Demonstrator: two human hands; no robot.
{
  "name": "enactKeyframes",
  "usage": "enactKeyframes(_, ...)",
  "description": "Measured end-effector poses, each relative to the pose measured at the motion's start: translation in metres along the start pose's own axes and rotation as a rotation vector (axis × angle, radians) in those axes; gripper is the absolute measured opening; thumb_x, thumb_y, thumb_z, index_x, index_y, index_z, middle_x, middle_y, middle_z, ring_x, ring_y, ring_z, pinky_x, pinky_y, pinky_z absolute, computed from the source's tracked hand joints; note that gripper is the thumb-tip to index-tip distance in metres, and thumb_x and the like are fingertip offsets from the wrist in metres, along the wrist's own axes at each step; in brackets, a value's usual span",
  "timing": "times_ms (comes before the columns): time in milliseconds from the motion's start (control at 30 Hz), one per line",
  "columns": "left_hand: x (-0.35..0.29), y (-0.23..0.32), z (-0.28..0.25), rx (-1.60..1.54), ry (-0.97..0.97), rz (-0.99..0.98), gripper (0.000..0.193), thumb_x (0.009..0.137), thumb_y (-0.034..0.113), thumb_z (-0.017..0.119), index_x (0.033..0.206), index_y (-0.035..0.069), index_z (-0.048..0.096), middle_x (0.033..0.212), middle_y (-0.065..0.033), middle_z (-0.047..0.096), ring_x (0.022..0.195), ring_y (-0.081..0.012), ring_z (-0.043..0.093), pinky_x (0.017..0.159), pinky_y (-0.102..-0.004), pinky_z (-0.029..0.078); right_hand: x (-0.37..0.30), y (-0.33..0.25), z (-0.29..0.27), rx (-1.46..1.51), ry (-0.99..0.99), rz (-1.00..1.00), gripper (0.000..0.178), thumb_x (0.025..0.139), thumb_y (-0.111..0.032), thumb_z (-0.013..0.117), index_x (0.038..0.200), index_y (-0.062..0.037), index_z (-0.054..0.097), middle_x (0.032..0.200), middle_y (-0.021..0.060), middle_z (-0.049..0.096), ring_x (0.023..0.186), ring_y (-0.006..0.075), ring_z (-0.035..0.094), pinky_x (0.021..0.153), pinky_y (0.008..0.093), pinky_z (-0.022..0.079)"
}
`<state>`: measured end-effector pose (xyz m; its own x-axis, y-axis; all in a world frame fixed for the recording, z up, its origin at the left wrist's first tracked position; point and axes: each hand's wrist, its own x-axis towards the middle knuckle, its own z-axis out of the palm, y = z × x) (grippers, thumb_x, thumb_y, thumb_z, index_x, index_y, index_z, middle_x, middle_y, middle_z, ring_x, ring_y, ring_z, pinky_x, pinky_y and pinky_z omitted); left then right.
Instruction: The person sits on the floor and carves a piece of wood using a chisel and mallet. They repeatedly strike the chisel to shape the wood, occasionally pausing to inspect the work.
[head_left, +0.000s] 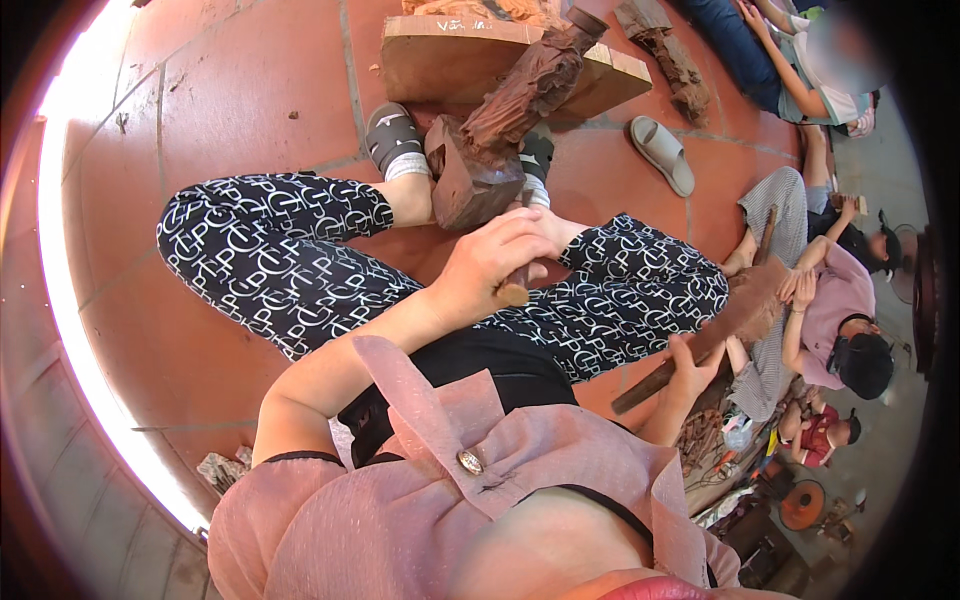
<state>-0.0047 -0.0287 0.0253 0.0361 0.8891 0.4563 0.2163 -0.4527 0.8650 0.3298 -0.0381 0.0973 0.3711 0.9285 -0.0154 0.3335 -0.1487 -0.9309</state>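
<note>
A carved dark-brown wooden figure (532, 88) leans on a squared wooden block (470, 185) between my feet. My left hand (497, 258) is closed round a chisel with a wooden handle (513, 292), its far end close to the near side of the block. Off to the right, my right hand (690, 372) grips a long brown wooden mallet (735, 312). The mallet is raised beside my right knee, apart from the chisel, its thinner end pointing back to the left. The chisel's tip is too small to make out.
A thick light-wood slab (440, 60) stands beyond the figure. Another carved piece (670, 65) lies on the red tile floor at the far right, near a loose sandal (661, 156). Other people sit along the right, one in a pink top (840, 320) close by. An orange fan (803, 505) stands lower right.
</note>
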Motion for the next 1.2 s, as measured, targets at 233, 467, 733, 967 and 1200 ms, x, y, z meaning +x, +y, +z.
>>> enactKeyframes(233, 0.013, 0.023, 0.007, 0.102, -0.047, 0.194, 0.034, 0.071, 0.009, 0.076, 0.103, 0.011, 0.066, 0.099, -0.0066, 0.066, 0.105, -0.0319, 0.062, 0.098, -0.0443, 0.046, 0.002, 0.058, -0.08, 0.552, 0.221, 0.345, 0.037, 0.081, -0.006, 0.064, 0.115, -0.0085, 0.05, 0.082, 0.0075, 0.059, 0.063, 0.0177, 0.055, 0.058, 0.0334, 0.048)
enactKeyframes(467, 0.033, -0.001, -0.009, 0.47, -0.461, -0.011, 0.036, 0.075, 0.024, 0.073, 0.109, 0.017, 0.062, 0.085, -0.0101, 0.07, 0.082, -0.0333, 0.068, 0.066, -0.0433, 0.053, -0.021, 0.118, -0.044, 0.581, 0.096, 0.615, 0.025, 0.074, -0.012, 0.068, 0.096, -0.0037, 0.058, 0.077, 0.0054, 0.057, 0.066, 0.0192, 0.054, 0.059, 0.032, 0.046)
enactKeyframes(733, 0.06, -0.099, -0.049, 0.952, -0.713, -0.314, 0.064, 0.064, 0.019, 0.082, 0.124, 0.011, 0.058, 0.096, -0.0152, 0.071, 0.092, -0.0343, 0.068, 0.076, -0.046, 0.053, -0.026, 0.161, -0.01, 0.739, 0.032, 0.728, 0.037, 0.089, -0.012, 0.052, 0.121, 0.0066, 0.056, 0.116, 0.0181, 0.065, 0.105, 0.0311, 0.065, 0.093, 0.0447, 0.055)
enactKeyframes(967, 0.038, -0.084, -0.089, 1.059, -0.698, -0.465, 0.045, 0.065, 0.021, 0.082, 0.104, 0.008, 0.066, 0.091, -0.0174, 0.07, 0.09, -0.0344, 0.068, 0.073, -0.0465, 0.053, -0.006, 0.176, -0.024, 0.807, -0.134, 0.75, 0.024, 0.081, -0.016, 0.068, 0.099, -0.0051, 0.057, 0.076, 0.0044, 0.054, 0.064, 0.0172, 0.053, 0.059, 0.0326, 0.045)
enactKeyframes(1200, 0.061, -0.018, -0.007, 0.519, -0.598, -0.24, 0.026, 0.084, 0.022, 0.062, 0.105, 0.007, 0.062, 0.103, -0.0164, 0.068, 0.094, -0.0373, 0.066, 0.083, -0.0478, 0.051, -0.006, 0.093, -0.086, 1.18, -0.033, 0.352, 0.037, 0.085, -0.012, 0.065, 0.119, -0.0027, 0.053, 0.087, 0.0027, 0.047, 0.071, 0.0144, 0.047, 0.064, 0.0288, 0.042)
